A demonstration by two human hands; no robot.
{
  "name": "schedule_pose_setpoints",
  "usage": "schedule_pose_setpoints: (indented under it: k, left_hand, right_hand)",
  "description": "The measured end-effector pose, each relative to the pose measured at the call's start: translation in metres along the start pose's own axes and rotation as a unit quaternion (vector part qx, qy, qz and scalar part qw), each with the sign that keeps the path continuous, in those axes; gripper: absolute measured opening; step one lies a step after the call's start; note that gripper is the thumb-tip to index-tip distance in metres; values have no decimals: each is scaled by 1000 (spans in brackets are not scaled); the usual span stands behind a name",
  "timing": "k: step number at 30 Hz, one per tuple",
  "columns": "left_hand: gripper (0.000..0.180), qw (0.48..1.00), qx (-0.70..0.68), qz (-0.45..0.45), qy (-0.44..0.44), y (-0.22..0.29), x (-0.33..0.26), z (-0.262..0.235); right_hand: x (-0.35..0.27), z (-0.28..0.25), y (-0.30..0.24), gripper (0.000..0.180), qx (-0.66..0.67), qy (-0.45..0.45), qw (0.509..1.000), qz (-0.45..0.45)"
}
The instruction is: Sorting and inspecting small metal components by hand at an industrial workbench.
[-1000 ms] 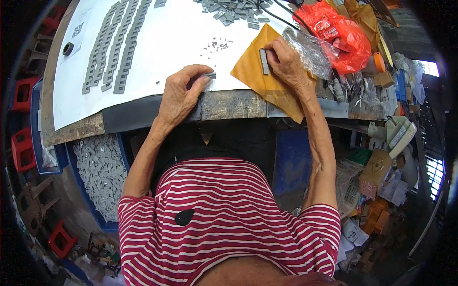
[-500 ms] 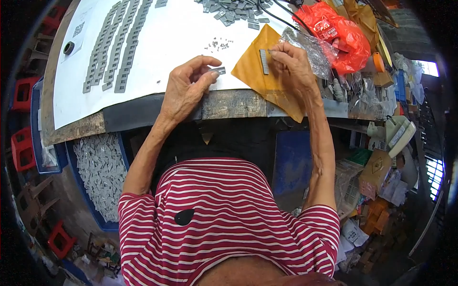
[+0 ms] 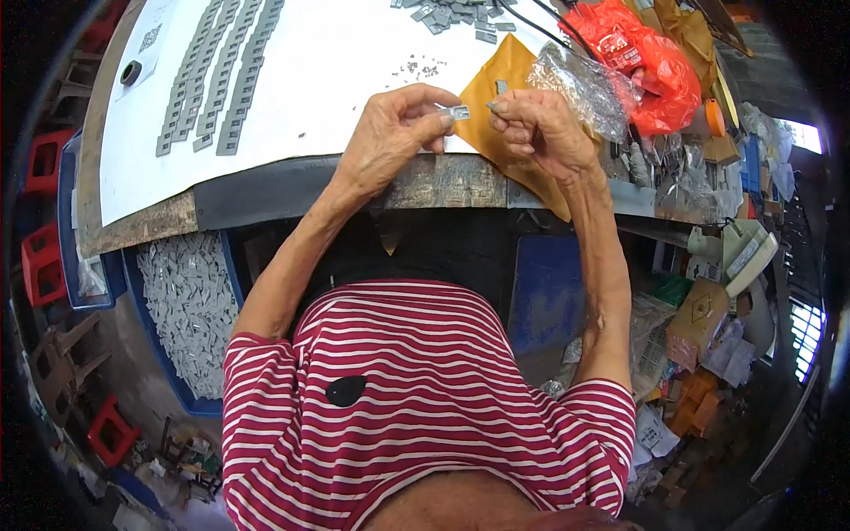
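Grey piece (image 3: 459,114), long axis roughly nine-to-three o'clock, was clamped between thumb and fingers of left hand (image 3: 385,133); right hand (image 3: 553,133), pinching small grey bit (image 3: 492,106), stood near, at three o'clock.

I counted two hands, one left hand (image 3: 394,134) and one right hand (image 3: 547,133), with one grey slotted piece (image 3: 459,113) and one tiny bit (image 3: 493,106) between them. There were four long rows of grey pieces (image 3: 251,71) on the table, one black ring (image 3: 126,76), one red plastic bag (image 3: 660,80) and at least three red stools (image 3: 42,264). The loose grey heap (image 3: 447,14) was too jumbled to count, tbh.
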State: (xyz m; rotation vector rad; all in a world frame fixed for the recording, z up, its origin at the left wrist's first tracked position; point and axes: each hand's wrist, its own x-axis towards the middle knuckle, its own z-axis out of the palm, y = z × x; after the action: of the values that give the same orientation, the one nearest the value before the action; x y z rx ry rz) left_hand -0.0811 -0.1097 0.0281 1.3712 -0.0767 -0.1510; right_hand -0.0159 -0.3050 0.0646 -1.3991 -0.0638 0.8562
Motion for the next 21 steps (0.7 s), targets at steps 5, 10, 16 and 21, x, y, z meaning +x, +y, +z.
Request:
schedule_pose_setpoints:
  k: [5,10,16,21]
  left_hand:
    - [26,1000,-4,-18,-26,1,1,-1]
    - [27,999,-12,-18,-30,-3,1,-4]
    - [26,999,-4,-10,-32,-4,0,-5]
    - [26,999,23,-5,-26,-5,-1,-5]
  right_hand:
    - [0,8,1,15,-6,-17,1000,9]
    - [2,13,3,15,-19,-4,1000,-1]
    - [2,19,4,16,-46,-5,999,-18]
    - [2,18,5,14,-43,-3,999,-22]
